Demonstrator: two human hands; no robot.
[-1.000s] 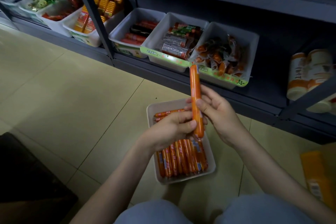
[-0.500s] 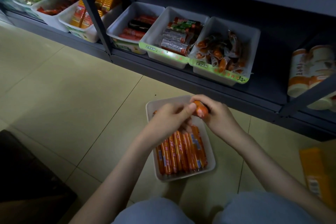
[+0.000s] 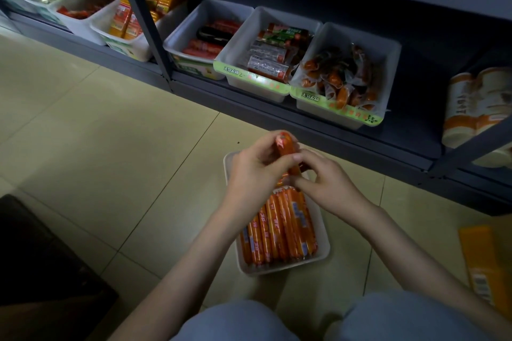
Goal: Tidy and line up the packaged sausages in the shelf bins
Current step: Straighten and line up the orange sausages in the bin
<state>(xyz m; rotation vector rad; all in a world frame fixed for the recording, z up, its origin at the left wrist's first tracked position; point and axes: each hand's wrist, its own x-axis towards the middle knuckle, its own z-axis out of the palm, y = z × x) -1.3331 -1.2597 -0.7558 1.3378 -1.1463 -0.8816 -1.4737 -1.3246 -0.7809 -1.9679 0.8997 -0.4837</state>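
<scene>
One orange sausage sits between both my hands, lifted just above the far end of the white bin, which stands on the floor in front of my knees. My left grip is curled round its upper part, thumb laid across the wrapper. My right grip pinches the lower end, so that, as I judge it, I can turn the sausage lengthwise to match the rest. Below, the row of sausages lies side by side, touching, ends toward me, filling the near part of the bin. The far part is hidden under my hands. Working on the floor gives me room that the shelf would not. Up there the shelf bins hold jumbled packets, not yet lined up.
</scene>
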